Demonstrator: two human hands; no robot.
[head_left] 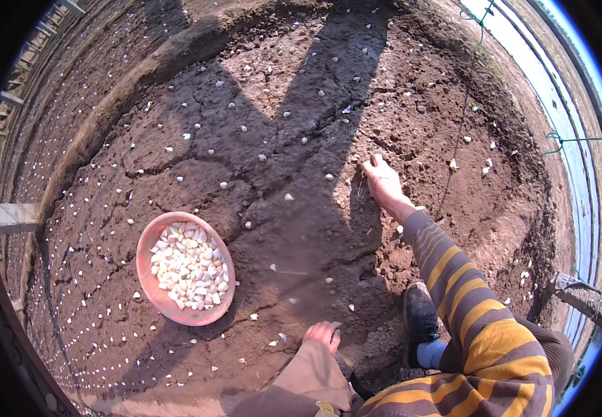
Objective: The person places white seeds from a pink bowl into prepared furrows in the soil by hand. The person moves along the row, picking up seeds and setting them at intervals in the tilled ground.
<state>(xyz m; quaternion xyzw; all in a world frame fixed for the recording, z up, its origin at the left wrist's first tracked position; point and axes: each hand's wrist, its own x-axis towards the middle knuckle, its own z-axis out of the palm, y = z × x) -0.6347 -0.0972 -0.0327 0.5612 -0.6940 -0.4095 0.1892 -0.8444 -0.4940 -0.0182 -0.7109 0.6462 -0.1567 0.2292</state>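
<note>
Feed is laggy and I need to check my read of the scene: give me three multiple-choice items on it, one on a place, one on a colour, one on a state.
1. Where does the bowl of garlic cloves sit?
A. On the soil to the person's left
B. In the person's lap
C. On the wooden post at the right

2. What colour is the bowl?
A. Blue
B. Reddish pink
C. Green

3. What is the right hand doing?
A. Lifting the bowl
B. Hanging in the air above the shoe
C. Reaching forward with its fingers down at the soil

Answers:
1 A, the bowl rests on bare earth left of the knee.
2 B, its rim shows reddish pink around the white cloves.
3 C, the striped sleeve stretches out and the hand meets the ground, far from the bowl.
</note>
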